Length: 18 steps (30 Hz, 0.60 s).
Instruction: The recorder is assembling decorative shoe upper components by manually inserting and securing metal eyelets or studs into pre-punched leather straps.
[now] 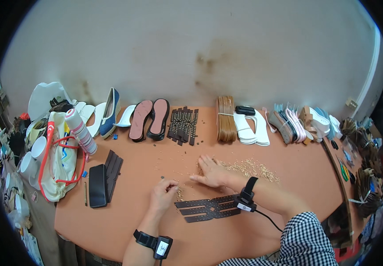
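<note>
My right hand (211, 171) lies flat on the table with its fingers spread, at the left end of a scatter of small gold-coloured studs (255, 170). My left hand (164, 193) is closed, thumb and fingers pressed together; whatever they may hold is too small or hidden. A few more gold bits (180, 193) lie just right of it. Below both hands rests a dark brown strappy leather piece (211, 209), dotted with studs and slit into strips. My right wrist partly covers its right end.
Along the wall stand shoe soles (159, 119), a blue shoe (110, 116), a stack of studded brown pieces (182, 125), bundled tan strips (225, 119) and white insole shapes (255, 128). Left are a phone (97, 186), plain dark straps (113, 170) and a bag (60, 164). Scissors (344, 171) lie right.
</note>
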Tool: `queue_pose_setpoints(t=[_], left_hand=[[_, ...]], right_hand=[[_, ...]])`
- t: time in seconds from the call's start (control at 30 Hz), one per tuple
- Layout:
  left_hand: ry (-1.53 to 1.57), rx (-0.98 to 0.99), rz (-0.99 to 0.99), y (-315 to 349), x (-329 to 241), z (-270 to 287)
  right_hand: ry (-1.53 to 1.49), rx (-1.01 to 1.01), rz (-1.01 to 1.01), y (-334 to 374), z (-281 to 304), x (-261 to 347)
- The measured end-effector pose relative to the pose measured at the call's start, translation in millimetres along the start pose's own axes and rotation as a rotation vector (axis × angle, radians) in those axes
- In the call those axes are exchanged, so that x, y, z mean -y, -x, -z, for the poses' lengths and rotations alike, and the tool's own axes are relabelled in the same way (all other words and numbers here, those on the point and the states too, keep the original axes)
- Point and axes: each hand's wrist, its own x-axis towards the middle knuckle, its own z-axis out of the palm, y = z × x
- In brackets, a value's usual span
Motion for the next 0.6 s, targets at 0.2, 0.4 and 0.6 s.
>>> queue_pose_setpoints(t=[0.2,0.4,0.6], left_hand=[[0.061,-0.067,0.052,-3,3,2],[0.230,-0.191,0.128,-14,5,19],[0.259,-0.254,0.155,-14,-2,29]], right_hand=[[-0.097,-0.163,-0.136,15,13,-52],[-0.081,-0.046,-0.180,29,13,-75],[-0.216,-0.104,-0.094,48,9,-80]])
